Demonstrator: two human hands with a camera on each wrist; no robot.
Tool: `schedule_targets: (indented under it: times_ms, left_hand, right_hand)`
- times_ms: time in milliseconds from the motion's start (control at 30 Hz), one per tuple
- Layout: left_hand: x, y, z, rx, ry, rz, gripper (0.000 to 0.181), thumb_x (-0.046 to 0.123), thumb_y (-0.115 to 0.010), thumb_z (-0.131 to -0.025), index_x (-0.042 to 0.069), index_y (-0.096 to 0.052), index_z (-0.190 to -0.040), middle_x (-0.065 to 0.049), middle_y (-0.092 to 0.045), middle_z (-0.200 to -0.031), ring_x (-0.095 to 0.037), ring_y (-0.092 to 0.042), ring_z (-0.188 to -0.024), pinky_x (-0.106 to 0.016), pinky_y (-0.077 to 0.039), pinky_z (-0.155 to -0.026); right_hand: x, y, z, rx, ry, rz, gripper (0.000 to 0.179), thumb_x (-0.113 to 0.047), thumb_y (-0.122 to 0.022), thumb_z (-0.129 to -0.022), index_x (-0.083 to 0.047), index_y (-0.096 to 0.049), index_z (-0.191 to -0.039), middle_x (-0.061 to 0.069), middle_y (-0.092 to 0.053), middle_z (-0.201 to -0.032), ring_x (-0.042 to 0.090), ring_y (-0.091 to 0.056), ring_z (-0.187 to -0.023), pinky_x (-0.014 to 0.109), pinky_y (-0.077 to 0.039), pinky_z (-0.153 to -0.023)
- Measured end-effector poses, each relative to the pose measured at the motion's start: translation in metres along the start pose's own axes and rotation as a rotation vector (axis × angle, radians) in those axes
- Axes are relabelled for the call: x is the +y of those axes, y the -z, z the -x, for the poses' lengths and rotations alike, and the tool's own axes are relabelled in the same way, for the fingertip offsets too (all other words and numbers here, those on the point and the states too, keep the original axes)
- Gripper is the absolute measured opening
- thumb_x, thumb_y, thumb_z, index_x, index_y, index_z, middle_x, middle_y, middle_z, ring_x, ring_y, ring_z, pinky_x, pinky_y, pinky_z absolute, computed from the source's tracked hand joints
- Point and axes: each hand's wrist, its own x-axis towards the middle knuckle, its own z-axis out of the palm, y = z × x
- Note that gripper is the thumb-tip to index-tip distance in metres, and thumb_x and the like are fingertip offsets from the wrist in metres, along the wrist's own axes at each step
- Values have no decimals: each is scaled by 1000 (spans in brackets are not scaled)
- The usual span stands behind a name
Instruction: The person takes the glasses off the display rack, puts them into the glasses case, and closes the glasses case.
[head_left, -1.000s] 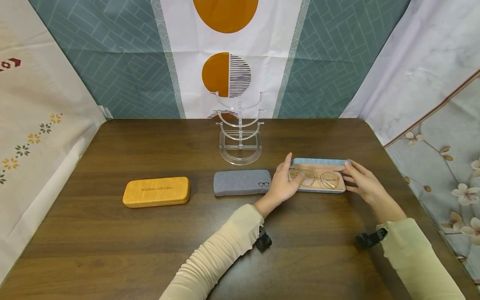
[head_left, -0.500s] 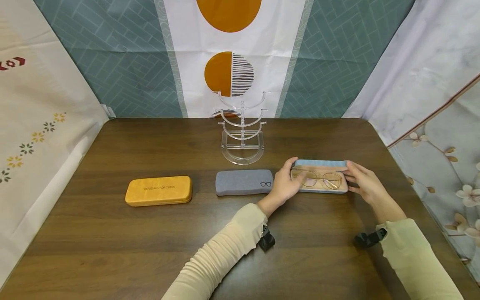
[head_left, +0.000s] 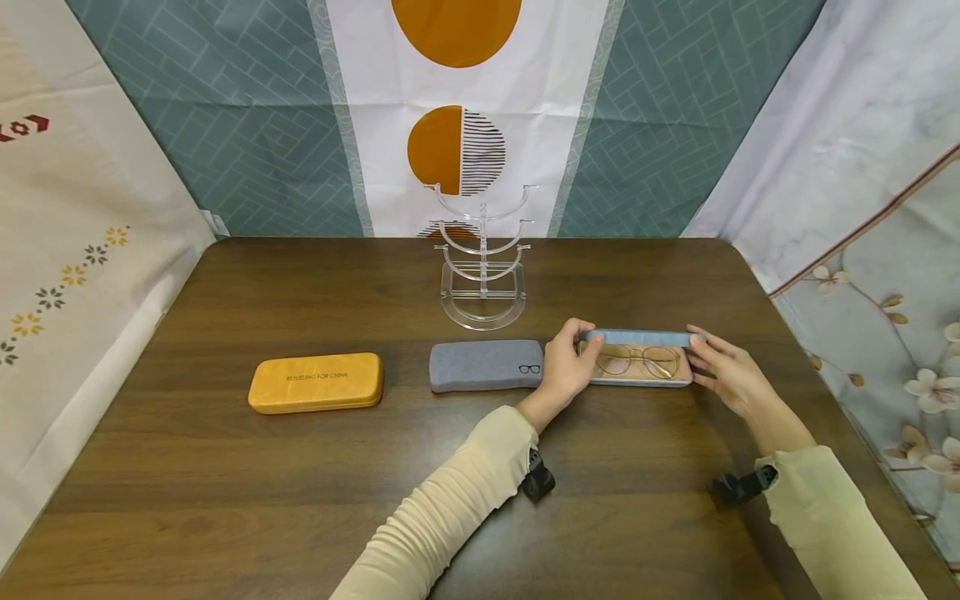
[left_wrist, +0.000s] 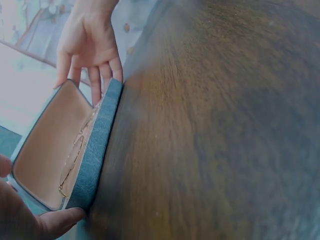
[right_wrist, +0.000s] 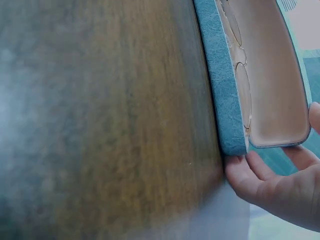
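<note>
A blue glasses case [head_left: 641,382] lies half open on the table at the right, its lid [head_left: 643,337] tilted forward over the base. Inside the pale lining rest gold wire-rimmed glasses [head_left: 658,363]. My left hand [head_left: 566,367] holds the left end, thumb and fingers at the lid in the head view; the left wrist view has fingers [left_wrist: 62,220] at the base's corner too. At the other end my right hand [head_left: 733,377] grips the lid corner, and in the right wrist view its lower fingers [right_wrist: 243,179] touch the end of the base.
Left of the open case, close to my left hand, lies a grey glasses case [head_left: 483,364] with a glasses print. Farther left is a yellow case [head_left: 315,383]. A clear tiered stand [head_left: 483,317] stands at the back of the table [head_left: 300,500].
The lid has swung forward and down over the glasses. My left thumb has moved from over the glasses up to the lid's edge. The right hand stays at the case's right end.
</note>
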Motion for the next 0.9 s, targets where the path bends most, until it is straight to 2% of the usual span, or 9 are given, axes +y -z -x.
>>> schedule_targets:
  times_ms: [100,200,367,533,600,733,767,833,900]
  left_hand:
    - [-1,2,0,-8,15,12,14,13,-62,-86,6,-61,-98,-9,-64,-85,-10,-43,-56,-19,-37,-52]
    - [0,3,0,-27,35,16,14,12,-61,-85,6,-60,-98,-8,-61,-83,-7,-38,-53,-19,-34,-50]
    - [0,3,0,-59,55,-12,16,13,-60,-86,7,-59,-101,-8,-61,-95,-15,-48,-71,-23,-40,-65]
    - [0,3,2,-80,53,-22,17,11,-60,-86,7,-58,-103,-11,-59,-106,-23,-54,-100,-30,-42,-85]
    - [-1,3,4,-88,48,-23,18,9,-60,-86,6,-58,-104,-12,-59,-109,-25,-52,-106,-31,-41,-89]
    - [-1,3,7,-97,29,-47,20,7,-60,-85,5,-57,-106,-13,-58,-111,-26,-51,-109,-31,-40,-91]
    - [-1,4,7,-105,30,-53,21,6,-59,-85,4,-57,-106,-13,-58,-111,-26,-51,-109,-31,-39,-92]
    - [-2,4,9,-127,34,-69,21,3,-58,-85,3,-59,-106,-14,-56,-113,-26,-50,-111,-31,-38,-93]
    - [-3,5,10,-151,43,-86,22,1,-56,-85,2,-60,-106,-14,-55,-116,-27,-48,-113,-32,-37,-95]
  right_hand:
    - [2,0,1,-17,8,-43,66,-34,-55,-89,-18,-23,-145,-6,-38,-116,9,-40,-102,19,-46,-76]
    - [3,1,1,-39,26,-70,66,-31,-54,-90,-16,-21,-145,-4,-36,-119,8,-41,-102,19,-46,-77]
    - [5,4,2,-70,61,-120,52,-24,-52,-92,-23,-35,-141,-7,-40,-113,7,-46,-98,20,-47,-76]
    - [6,6,3,-116,82,-183,28,-16,-52,-93,-32,-61,-114,-7,-44,-107,7,-47,-91,22,-47,-76]
    - [6,7,4,-138,86,-202,27,-13,-52,-93,-32,-63,-109,-8,-44,-108,7,-48,-90,23,-47,-76]
    - [7,8,5,-160,96,-224,31,-9,-51,-93,-26,-61,-116,-8,-45,-111,6,-48,-91,23,-47,-78]
    - [7,8,5,-154,97,-223,32,-8,-51,-92,-25,-60,-118,-7,-44,-112,6,-49,-90,23,-47,-78]
    - [8,7,5,-143,85,-197,36,-5,-52,-92,-23,-58,-122,3,-38,-130,2,-50,-91,20,-46,-79]
    - [10,6,5,-121,66,-161,40,-3,-54,-91,-23,-55,-126,13,-16,-146,-1,-48,-93,17,-45,-79]
